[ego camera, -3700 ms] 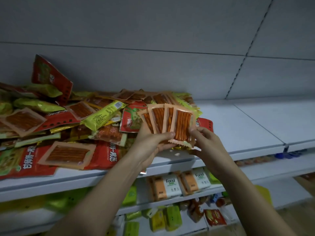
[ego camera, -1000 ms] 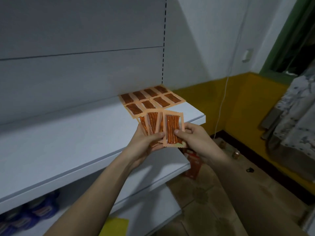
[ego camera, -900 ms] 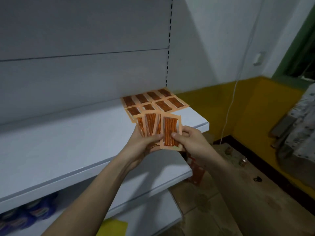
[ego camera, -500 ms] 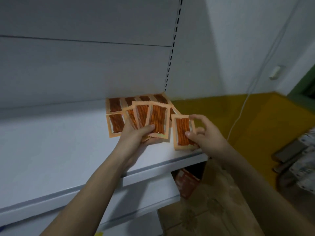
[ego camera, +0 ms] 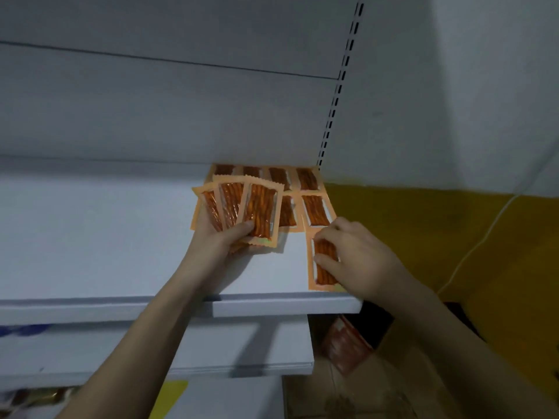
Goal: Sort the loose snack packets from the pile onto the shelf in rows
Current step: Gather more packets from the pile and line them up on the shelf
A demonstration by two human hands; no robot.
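Orange packet [ego camera: 323, 261] at frame centre-right, pinched by right hand [ego camera: 354, 261] at the shelf [ego camera: 121, 237] lip, may slide off; left hand [ego camera: 217, 240] grips a fanned stack [ego camera: 242, 207].

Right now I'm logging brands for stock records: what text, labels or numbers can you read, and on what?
None can be read.
Fanned packets in the left hand: no legible print.
Packet under the right hand: no legible print.
Packets laid on the shelf: too small.
Red pack on the floor: blurred.
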